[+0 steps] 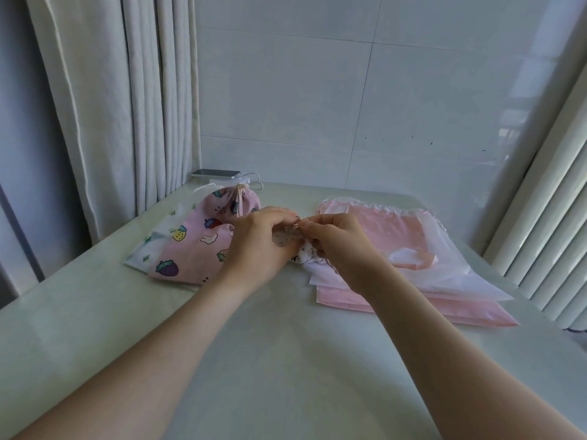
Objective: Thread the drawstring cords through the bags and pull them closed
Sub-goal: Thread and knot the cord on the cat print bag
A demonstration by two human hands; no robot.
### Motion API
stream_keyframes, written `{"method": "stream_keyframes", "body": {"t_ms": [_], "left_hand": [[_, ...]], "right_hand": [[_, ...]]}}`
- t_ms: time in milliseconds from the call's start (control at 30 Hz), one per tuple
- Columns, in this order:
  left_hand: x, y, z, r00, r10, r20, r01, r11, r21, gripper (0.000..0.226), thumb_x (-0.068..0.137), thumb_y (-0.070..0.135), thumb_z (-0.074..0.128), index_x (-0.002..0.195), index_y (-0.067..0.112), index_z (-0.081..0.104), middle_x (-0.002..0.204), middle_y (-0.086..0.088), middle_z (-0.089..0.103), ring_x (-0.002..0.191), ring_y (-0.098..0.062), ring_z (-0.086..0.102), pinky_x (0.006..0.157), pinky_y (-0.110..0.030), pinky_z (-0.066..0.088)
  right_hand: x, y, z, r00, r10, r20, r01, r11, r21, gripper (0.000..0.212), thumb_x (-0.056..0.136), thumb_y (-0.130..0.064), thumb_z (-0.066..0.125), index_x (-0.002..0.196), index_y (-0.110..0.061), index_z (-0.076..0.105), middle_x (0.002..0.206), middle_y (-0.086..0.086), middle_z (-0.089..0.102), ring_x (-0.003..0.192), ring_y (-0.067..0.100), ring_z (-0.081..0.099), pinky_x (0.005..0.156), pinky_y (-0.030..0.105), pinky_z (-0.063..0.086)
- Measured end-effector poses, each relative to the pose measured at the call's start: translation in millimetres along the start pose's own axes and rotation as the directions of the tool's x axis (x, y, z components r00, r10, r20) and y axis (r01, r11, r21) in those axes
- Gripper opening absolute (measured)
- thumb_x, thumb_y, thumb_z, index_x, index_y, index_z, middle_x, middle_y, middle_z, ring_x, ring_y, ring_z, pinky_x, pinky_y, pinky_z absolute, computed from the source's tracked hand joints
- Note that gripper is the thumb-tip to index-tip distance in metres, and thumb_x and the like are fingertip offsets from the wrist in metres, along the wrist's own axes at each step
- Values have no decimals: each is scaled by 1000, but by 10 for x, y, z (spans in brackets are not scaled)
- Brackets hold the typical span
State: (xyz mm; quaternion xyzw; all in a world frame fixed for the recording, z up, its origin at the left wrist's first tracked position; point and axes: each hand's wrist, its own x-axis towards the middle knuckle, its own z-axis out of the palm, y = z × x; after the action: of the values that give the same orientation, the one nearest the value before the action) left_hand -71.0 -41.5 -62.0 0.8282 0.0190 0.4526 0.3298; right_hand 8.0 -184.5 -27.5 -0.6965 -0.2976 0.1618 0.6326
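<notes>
**Small white printed cloth bag** [306, 254], bunched and held just above the pale green desk [286, 360] between both hands. The left hand [263, 246] and right hand [338, 246] meet at the bag's mouth. Each grip is clamped on the gathered hem, fingertips pinching. A thin cord [330, 265] seems to hang below the right fingers, though it is too fine to be sure.

Judged step: feeding the cord through this bag's hem channel; the mouth is not yet drawn closed. The next move calls for inching the soft cloth along the cord tip, then pulling both ends.

- **Left of the held bag:** a matte pink fruit-print cotton bag [197, 246], cinched with a cream cord [240, 201], lies on a white cactus-print bag [149, 246].
- **Right of it:** a flat stack of glossy pink and frosted translucent plastic bags [413, 249], slippery-looking.
- **Behind it:** a slim phone-like slab [219, 173].
</notes>
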Motion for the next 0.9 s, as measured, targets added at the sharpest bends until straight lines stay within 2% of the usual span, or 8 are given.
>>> {"method": "stream_keyframes", "body": {"t_ms": [200,300,367,433,600,767,833,900], "left_hand": [[41,-10,-24,996,16,-85,-10,998,70,8,84,22,82,82,17,77,95,3,72,86,-10,69,80,-33,59],[56,138,-56,985,-174,4,174,985,2,24,81,36,60,65,19,56,77,7,57,72,-11,54,67,-30,43],[72,203,-97,943,-313,112,328,932,-152,30,80,34,49,58,13,48,60,-1,52,60,-14,45,61,-32,35],[96,254,-145,866,-439,238,494,824,-276,35,81,29,45,59,4,54,60,-14,61,58,-23,53,62,-35,42],[115,301,-158,696,-569,438,699,676,-231,52,102,39,42,86,0,72,66,-16,66,56,-29,59,62,-36,52],[113,101,-138,762,-529,374,603,790,-113,49,106,47,53,88,4,69,59,5,43,46,-11,37,47,-25,30],[111,60,-183,779,-530,335,581,812,-65,42,104,45,59,89,9,75,48,15,47,42,-3,43,49,-26,34],[117,33,-243,799,-504,327,542,840,-32,32,102,43,63,88,20,79,55,20,63,58,7,56,60,-20,41]], "right_hand": [[12,9,29,990,-38,-134,39,999,2,18,100,-13,65,93,-6,80,67,-6,71,59,2,62,57,15,48],[3,22,69,991,-63,-117,59,997,-44,19,100,-21,67,95,-8,80,74,4,68,66,12,59,63,23,49],[1,18,107,988,-84,-129,77,995,-55,19,100,-22,67,93,-10,80,68,-3,66,62,9,57,61,21,47],[-3,2,120,980,-107,-166,95,993,-76,19,99,-22,66,90,-12,79,64,-11,67,61,5,60,62,21,49],[-46,-4,122,986,-104,-129,94,992,-81,22,97,-18,68,80,-11,78,65,-4,70,62,11,61,64,27,51],[-22,-3,102,989,-113,-91,102,988,-115,26,97,-6,58,91,-15,82,81,3,80,82,23,76,79,36,62],[17,40,82,970,-208,-129,154,928,-341,26,94,-8,58,98,-17,82,84,0,80,82,20,74,73,27,59],[33,78,56,931,-335,-144,206,810,-549,24,95,-10,60,102,-16,82,92,-6,79,85,11,71,69,8,47]]}}
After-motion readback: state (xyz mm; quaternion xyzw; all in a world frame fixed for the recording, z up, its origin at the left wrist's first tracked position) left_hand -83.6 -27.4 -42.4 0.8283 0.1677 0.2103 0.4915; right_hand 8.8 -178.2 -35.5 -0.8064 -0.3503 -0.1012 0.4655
